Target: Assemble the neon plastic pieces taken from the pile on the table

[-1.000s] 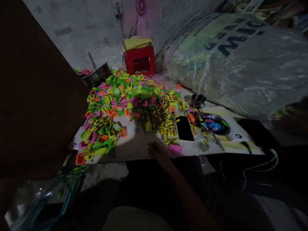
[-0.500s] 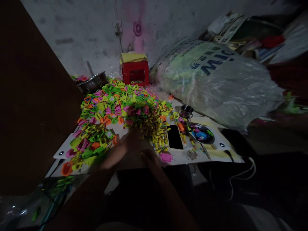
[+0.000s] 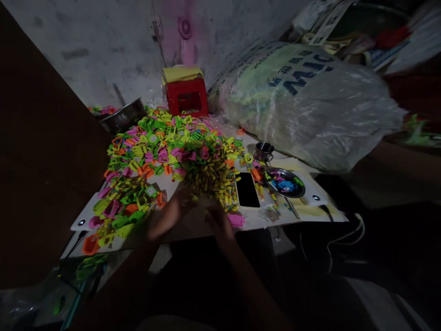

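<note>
My left hand [image 3: 170, 216] is over the table's front part, beside the smaller heap of coloured plastic pieces [image 3: 132, 220]. My right hand [image 3: 220, 223] lies just to its right, close to a pink piece [image 3: 236, 220]. Both hands are dark and blurred, so their fingers and anything between them cannot be made out. Just beyond them spreads a pile of small yellow pieces [image 3: 215, 179]. Behind it lies a large heap of green, yellow, pink and orange pieces [image 3: 165, 138].
A phone [image 3: 247, 190] lies right of the yellow pieces. Farther right are a metal cup [image 3: 263, 151] and a metal dish [image 3: 299, 187] with blue and pink bits. A red box [image 3: 188, 97], a metal pan [image 3: 126, 117] and a big plastic sack [image 3: 310, 110] stand behind.
The whole view has shifted, with the table's things now a little higher and farther left. My hands stay close together near the front edge; the left fingers have drawn back slightly from the yellow pieces.
</note>
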Tool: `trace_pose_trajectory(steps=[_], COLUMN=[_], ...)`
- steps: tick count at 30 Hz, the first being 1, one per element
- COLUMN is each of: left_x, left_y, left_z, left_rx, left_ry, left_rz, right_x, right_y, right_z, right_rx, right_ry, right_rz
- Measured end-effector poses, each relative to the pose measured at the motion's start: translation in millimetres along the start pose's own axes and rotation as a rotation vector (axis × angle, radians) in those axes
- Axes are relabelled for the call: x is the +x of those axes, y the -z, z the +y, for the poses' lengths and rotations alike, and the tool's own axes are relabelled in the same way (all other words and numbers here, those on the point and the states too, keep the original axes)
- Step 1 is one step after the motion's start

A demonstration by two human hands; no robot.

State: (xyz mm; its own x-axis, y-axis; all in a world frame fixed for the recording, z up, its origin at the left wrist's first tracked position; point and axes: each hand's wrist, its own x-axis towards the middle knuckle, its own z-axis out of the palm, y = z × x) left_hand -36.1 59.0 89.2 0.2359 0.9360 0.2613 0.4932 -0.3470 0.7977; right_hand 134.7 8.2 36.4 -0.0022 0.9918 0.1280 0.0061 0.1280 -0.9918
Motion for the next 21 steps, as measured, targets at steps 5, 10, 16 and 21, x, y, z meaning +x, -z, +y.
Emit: trace_pose_trajectory(steps=[5,10,16,21], left_x=[-52.4,-70.3,-77.8,-80.9], left_y=[-5.1,0.1,8.5,12.5], left_z=[20.4,27.5,30.9,35.1], left_rx=[-0.139,-0.023,0.139,0.257], left_ry=[0.157,-0.008,-0.126,-0.194], left_rz=[0.014,-0.034,0.018,0.086], right_x=[-14.1,-22.3,-26.8,-28.0], right_y=[2.9,-0.5,-2.6,-2.9], right_z=[-19.7,-41.3,-50.5,-50.2], right_rx=[-0.12,-0.168,-0.283,-0.438], right_ry=[0.126,0.158,0.272,0.367], right_rz=[0.07,-0.044,-0.101,-0.121])
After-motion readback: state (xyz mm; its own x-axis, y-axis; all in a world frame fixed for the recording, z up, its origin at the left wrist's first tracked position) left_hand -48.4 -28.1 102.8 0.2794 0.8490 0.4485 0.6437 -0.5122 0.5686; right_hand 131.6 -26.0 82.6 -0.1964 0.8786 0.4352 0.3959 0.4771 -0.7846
